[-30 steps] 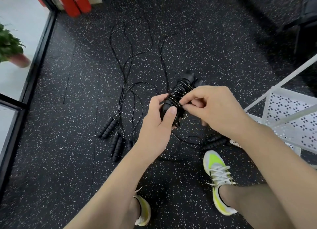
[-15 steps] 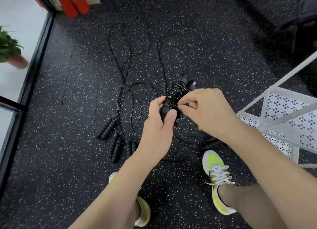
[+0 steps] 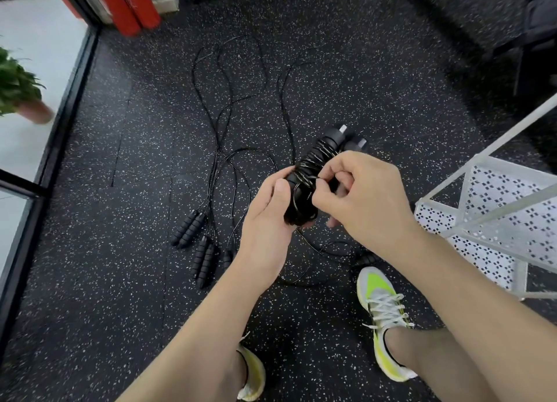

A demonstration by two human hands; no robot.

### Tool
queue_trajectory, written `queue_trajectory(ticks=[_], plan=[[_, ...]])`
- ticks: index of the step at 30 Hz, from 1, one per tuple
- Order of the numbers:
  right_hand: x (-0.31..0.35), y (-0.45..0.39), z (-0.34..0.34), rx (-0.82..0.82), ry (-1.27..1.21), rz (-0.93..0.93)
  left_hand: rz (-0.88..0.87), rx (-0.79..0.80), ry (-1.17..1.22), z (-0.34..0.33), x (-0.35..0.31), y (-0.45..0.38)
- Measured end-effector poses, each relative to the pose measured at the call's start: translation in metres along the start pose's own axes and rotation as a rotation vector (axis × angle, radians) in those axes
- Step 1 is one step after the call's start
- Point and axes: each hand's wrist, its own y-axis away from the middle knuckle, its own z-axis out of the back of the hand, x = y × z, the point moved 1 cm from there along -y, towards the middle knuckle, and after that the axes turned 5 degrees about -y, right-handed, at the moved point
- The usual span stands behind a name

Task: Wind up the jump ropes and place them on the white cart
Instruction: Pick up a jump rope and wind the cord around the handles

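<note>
My left hand (image 3: 268, 220) grips the lower end of a pair of black jump-rope handles (image 3: 319, 160) held together, with thin black cord wound round them many times. My right hand (image 3: 361, 196) pinches a loop of that cord against the bundle. More black jump ropes (image 3: 223, 106) lie stretched out on the speckled floor beyond, with their ribbed handles (image 3: 188, 228) and a second handle pair (image 3: 205, 260) left of my left wrist. The white cart (image 3: 497, 208), with perforated shelves, stands at the right edge.
Loose cord (image 3: 328, 252) trails on the floor between my hands and my right shoe (image 3: 382, 314). A potted plant (image 3: 18, 94) sits behind a glass wall on the left. Red objects (image 3: 129, 6) stand at the back left; dark furniture fills the back right.
My right hand has shifted from the upper side of the bundle to its lower middle and now pinches a cord loop. The bundle stays in my left hand. The view has shifted slightly.
</note>
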Motion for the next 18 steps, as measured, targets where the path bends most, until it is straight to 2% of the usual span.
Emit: queue_trajectory(ticks=[3,5,9,13,15,18], plan=[[0.002,0.001,0.003,-0.087,-0.162,-0.058,-0.002,0.006,0.075,0.001,-0.008,0.001],[0.003,0.000,0.004,-0.067,-0.195,-0.065,-0.010,0.004,0.077,0.001,-0.010,0.001],[-0.003,-0.008,0.001,0.003,0.036,0.043,-0.102,-0.011,-0.121,0.000,-0.006,0.000],[-0.005,-0.010,0.002,0.085,0.039,0.090,-0.147,-0.007,-0.264,0.002,-0.004,0.002],[-0.008,-0.011,0.003,0.120,0.137,0.141,-0.145,-0.012,-0.301,0.003,-0.003,0.002],[-0.015,-0.009,-0.001,0.057,0.255,0.149,-0.103,-0.032,-0.313,0.002,-0.001,0.001]])
